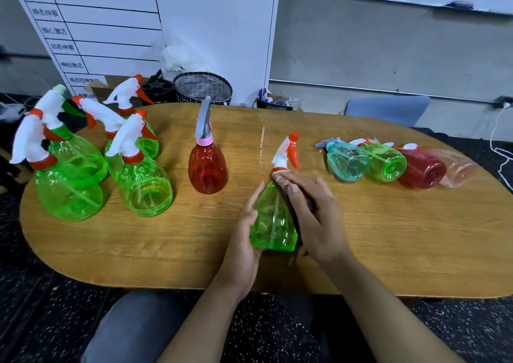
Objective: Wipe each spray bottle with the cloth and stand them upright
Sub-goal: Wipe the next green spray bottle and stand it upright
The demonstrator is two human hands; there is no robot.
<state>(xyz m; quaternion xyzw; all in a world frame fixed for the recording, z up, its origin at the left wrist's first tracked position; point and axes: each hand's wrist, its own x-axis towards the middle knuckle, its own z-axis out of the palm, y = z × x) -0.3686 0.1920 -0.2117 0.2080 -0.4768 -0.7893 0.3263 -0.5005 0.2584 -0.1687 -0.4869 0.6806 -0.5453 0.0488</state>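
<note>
A green spray bottle (273, 221) with a white and orange trigger head is at the table's front middle, tilted with its head pointing away. My left hand (245, 240) grips its left side near the base. My right hand (313, 215) presses a brown cloth (283, 180) against the bottle's right side and neck. Several green bottles (144, 190) stand upright at the left, and a red bottle (207, 168) with a grey head stands beside them. On the right, a teal bottle (347, 161), a green bottle (387, 162), a red bottle (422, 169) and a pale pink bottle (459, 169) lie on their sides.
The oval wooden table (166, 248) has its front edge close to my knees. Behind it stand a checked fabric basket (202, 89), a white chart board (138, 29) and a blue chair (388, 110). A white cable (497, 140) hangs at the far right.
</note>
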